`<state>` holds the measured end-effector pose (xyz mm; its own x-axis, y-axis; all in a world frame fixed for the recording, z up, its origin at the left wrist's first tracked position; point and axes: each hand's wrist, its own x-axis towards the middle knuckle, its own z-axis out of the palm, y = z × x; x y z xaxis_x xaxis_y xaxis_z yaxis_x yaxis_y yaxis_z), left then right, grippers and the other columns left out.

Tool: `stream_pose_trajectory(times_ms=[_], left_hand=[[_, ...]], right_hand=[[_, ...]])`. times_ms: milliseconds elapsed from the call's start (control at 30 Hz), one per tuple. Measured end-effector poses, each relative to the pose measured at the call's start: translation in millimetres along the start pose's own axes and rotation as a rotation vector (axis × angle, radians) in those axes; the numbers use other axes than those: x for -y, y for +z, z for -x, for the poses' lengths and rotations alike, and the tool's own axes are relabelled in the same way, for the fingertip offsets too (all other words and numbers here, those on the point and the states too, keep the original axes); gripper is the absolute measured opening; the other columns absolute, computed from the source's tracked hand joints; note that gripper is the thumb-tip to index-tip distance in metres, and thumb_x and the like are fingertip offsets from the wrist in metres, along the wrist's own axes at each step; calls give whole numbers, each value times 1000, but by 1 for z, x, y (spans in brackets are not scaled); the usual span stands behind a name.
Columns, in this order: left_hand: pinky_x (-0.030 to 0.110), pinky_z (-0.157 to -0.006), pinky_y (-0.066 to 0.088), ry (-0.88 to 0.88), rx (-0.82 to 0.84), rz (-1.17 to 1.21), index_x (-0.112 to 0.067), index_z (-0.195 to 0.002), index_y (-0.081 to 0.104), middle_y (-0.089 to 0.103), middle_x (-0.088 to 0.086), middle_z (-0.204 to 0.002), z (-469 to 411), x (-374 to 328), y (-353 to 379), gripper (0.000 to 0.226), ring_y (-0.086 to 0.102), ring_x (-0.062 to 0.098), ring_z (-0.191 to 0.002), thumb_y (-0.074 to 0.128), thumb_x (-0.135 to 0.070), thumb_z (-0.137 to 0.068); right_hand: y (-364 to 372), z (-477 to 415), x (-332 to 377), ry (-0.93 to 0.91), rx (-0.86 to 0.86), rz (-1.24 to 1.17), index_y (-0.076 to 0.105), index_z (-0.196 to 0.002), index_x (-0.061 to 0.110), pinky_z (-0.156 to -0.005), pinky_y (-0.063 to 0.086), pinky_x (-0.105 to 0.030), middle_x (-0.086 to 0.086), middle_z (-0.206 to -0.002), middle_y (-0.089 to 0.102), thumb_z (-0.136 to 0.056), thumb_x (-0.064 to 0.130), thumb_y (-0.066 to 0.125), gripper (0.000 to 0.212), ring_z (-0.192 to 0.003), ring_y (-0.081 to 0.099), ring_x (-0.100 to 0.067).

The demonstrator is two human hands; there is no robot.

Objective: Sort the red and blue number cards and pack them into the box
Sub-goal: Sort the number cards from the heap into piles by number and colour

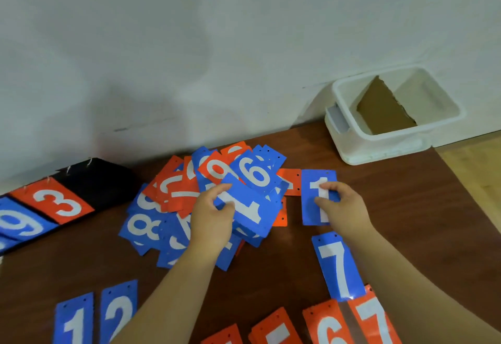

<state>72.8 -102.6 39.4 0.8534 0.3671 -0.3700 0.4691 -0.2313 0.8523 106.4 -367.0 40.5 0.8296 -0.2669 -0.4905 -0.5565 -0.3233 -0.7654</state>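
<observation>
Brown table [406, 208] against a pale wall carried a job mostly undone. The mixed pile [173, 194] of red and blue cards lay in the middle, colours jumbled. My left hand [211, 219] pinched a tilted blue 1 [252, 208] by its edge on top of the pile; my right hand [341, 208] pinched a flat blue 1 [309, 213] lying just beside it. A few cards were laid out near me: a blue 2 [118, 308], a blue 7 [337, 267] and a red 6 [328, 327]. The white box [379, 145] stood well apart at the far right, holding only a cardboard piece [382, 110] — no cards that I could see. The nearest row was cut off by the frame, and numbers buried in the pile were unreadable.
</observation>
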Motion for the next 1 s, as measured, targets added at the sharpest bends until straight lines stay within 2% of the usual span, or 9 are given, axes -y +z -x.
stream_pose_trajectory(times_ms=[100, 167, 300, 400, 467, 567, 700, 833, 1000], left_hand=[[22, -48, 48, -14, -98, 27, -46, -113, 66, 67, -5, -115, 36, 4, -8, 37, 63, 13, -60, 65, -14, -95], [19, -50, 50, -24, -145, 54, -52, -109, 64, 67, 1, -122, 62, 8, -9, 36, 67, 9, -70, 68, -19, -95], [34, -74, 63, -56, -246, 207, -50, -112, 64, 54, -17, -128, 120, -2, -10, 33, 65, 8, -103, 70, -22, -96], [32, -75, 64, -43, -285, 343, -42, -112, 69, 49, -29, -113, 161, -4, -22, 30, 71, 7, -93, 71, -17, -95], [31, -77, 63, -18, -286, 395, -34, -108, 75, 58, -21, -110, 184, 6, -39, 26, 72, 6, -85, 71, -12, -94], [21, -67, 54, 2, -313, 344, -30, -102, 78, 67, -9, -94, 209, 27, -80, 27, 67, 5, -79, 70, -7, -93], [27, -78, 59, -35, -94, 207, -35, -94, 78, 74, -11, -98, 235, 49, -145, 32, 71, 11, -97, 72, -4, -91], [33, -87, 59, -107, 97, 90, -31, -99, 79, 76, -3, -108, 256, 77, -186, 29, 73, 17, -101, 73, -4, -90], [28, -84, 59, -98, -79, 180, -28, -105, 77, 76, 0, -109, 267, 127, -234, 30, 74, 17, -99, 70, -1, -93]], right_hand=[[2, 51, 14, 78, 188, -454, 66, -112, 18, -73, 64, -48, -8, -103, 76, -91, 4, 71, 26, -87, 77, -28], [11, 82, 16, 113, 305, -550, 64, -112, 14, -76, 63, -46, -11, -106, 77, -91, 1, 70, 26, -92, 76, -30], [29, 124, 8, 73, 352, -421, 65, -107, 17, -75, 61, -50, -11, -106, 75, -90, 4, 74, 24, -88, 77, -28], [32, 145, 3, 45, 414, -378, 66, -109, 19, -75, 62, -54, -11, -103, 75, -89, 3, 74, 27, -86, 77, -27], [33, 157, 3, -42, 451, -287, 66, -110, 20, -59, 60, -37, -4, -87, 73, -90, 3, 73, 27, -67, 74, -15], [33, 174, 8, -243, 552, -20, 65, -110, 24, -41, 35, -23, 0, -55, 48, -91, 7, 73, 26, -40, 39, -13], [53, 206, 20, -417, 759, 221, 66, -107, 30, -47, 35, -28, -9, -64, 46, -90, 11, 74, 27, -53, 38, -21], [90, 240, 22, -506, 790, 288, 64, -104, 39, -47, 37, -31, -8, -65, 52, -90, 14, 74, 30, -51, 40, -21], [151, 273, 18, -562, 694, 298, 65, -109, 36, -45, 41, -27, -16, -72, 62, -98, 14, 61, 25, -50, 48, -16]])
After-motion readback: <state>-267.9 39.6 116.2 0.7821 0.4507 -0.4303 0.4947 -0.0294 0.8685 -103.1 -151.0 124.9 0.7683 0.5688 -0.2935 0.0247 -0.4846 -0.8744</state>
